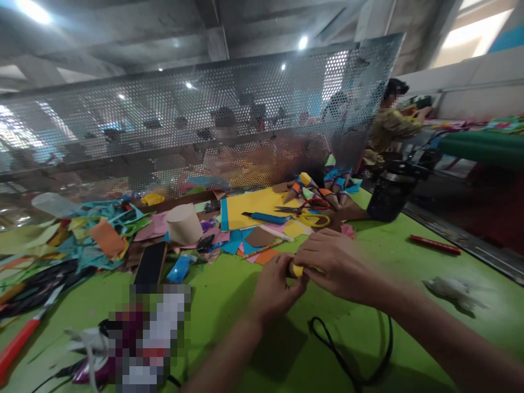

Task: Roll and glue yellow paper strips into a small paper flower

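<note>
Above the green table (229, 338), my left hand (273, 289) and my right hand (339, 263) meet around a small yellow and brown paper piece (298, 270). Fingers of both hands are closed on it and cover most of it, so its full shape is hidden. Just beyond them lie scissors with red handles (315, 204), a blue craft knife (268, 218) and a white pen-like stick (278, 233). These rest on or beside yellow sheets (245, 204) and coloured paper scraps (262, 239). Several small brown paper cones with coloured tops (295, 190) are grouped at the back.
Left are a paper-scrap heap (108, 237), a cream roll (184, 224), a phone (150, 265) and a red-handled tool (24, 333). A black cable (327, 338) loops nearby. Right are a dark bottle (391, 191) and red pen (434, 245). Behind stands a perforated metal screen (184, 131); a person (388, 125) sits beyond.
</note>
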{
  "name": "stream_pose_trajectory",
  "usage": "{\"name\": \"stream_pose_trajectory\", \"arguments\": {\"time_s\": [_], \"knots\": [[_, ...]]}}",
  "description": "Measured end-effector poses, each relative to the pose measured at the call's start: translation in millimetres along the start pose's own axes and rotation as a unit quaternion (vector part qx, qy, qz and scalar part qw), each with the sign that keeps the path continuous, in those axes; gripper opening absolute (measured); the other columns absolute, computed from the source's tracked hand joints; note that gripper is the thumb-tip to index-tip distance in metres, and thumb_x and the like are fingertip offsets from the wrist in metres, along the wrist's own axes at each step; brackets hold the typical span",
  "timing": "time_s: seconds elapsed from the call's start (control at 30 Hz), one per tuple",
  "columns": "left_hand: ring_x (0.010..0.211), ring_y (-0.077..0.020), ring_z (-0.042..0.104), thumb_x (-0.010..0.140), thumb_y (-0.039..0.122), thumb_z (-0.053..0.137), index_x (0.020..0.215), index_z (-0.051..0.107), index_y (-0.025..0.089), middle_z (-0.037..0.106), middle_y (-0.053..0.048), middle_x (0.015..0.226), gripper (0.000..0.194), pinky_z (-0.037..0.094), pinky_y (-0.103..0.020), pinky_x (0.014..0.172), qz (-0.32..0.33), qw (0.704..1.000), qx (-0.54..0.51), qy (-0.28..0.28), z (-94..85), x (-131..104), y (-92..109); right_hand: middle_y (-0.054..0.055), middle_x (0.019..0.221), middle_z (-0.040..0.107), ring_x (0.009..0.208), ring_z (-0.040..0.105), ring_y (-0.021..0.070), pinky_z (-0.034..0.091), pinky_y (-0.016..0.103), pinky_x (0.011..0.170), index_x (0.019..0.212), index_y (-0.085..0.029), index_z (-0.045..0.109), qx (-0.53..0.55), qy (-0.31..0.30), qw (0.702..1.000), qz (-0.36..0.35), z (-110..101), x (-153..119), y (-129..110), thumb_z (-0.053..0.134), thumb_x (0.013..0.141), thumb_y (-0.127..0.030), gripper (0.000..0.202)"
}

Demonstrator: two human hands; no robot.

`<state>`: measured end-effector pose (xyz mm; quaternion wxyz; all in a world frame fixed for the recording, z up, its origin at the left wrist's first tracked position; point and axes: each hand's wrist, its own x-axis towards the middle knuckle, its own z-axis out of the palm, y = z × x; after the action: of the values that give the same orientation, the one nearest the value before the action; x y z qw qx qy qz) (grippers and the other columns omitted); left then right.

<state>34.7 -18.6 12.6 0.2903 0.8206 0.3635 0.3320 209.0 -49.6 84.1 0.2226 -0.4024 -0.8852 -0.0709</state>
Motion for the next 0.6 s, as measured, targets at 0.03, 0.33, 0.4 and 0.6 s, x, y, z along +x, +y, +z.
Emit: {"name": "stream_pose_trajectory", "arguments": {"time_s": [0.03, 0.33, 0.4, 0.6], "knots": [[0.085, -0.0203, 0.058, 0.09, 0.036, 0.056, 0.095, 0.06, 0.019, 0.063, -0.004, 0.09, 0.018, 0.042, -0.031, 0.075, 0.003, 1.0, 0.001, 0.003, 0.4, 0.0, -0.4, 0.001, 0.079, 0.069, 0.076, 0.059, 0.018, 0.035, 0.033, 0.073, 0.085, -0.021, 0.069, -0.009, -0.01, 1.0, 0.003, 1.1, -0.3, -1.4, 0.064, 0.086, -0.016, 0.007], [0.092, -0.0236, 0.06, 0.088, 0.034, 0.059, 0.103, 0.063, 0.02, 0.066, -0.006, 0.095, 0.021, 0.046, -0.034, 0.081, 0.005, 0.999, 0.023, 0.041, 1.5, 0.2, -0.2, -0.001, 0.07, 0.064, 0.067, 0.054, 0.0166, 0.029, 0.032, 0.065, 0.074, -0.019, 0.063, -0.033, 0.008, 0.998, 0.049, 10.5, -2.4, -7.1, 0.063, 0.084, -0.012, 0.012], [0.093, -0.024, 0.06, 0.087, 0.033, 0.06, 0.104, 0.063, 0.021, 0.067, -0.006, 0.096, 0.021, 0.045, -0.035, 0.082, 0.006, 0.999, 0.025, 0.047, 1.8, -0.5, -0.9, 0.0, 0.069, 0.065, 0.067, 0.054, 0.0166, 0.029, 0.031, 0.065, 0.074, -0.019, 0.063, -0.028, 0.003, 0.998, 0.06, 10.2, -1.6, -7.5, 0.063, 0.083, -0.012, 0.012], [0.092, -0.023, 0.059, 0.09, 0.039, 0.056, 0.103, 0.063, 0.02, 0.065, -0.006, 0.095, 0.023, 0.044, -0.033, 0.08, 0.001, 0.999, 0.005, 0.031, 1.2, -0.8, -2.0, 0.002, 0.068, 0.068, 0.067, 0.06, 0.018, 0.037, 0.031, 0.064, 0.071, -0.019, 0.067, -0.005, 0.0, 0.996, 0.093, 9.5, 2.9, -5.8, 0.062, 0.081, -0.012, 0.014]]}}
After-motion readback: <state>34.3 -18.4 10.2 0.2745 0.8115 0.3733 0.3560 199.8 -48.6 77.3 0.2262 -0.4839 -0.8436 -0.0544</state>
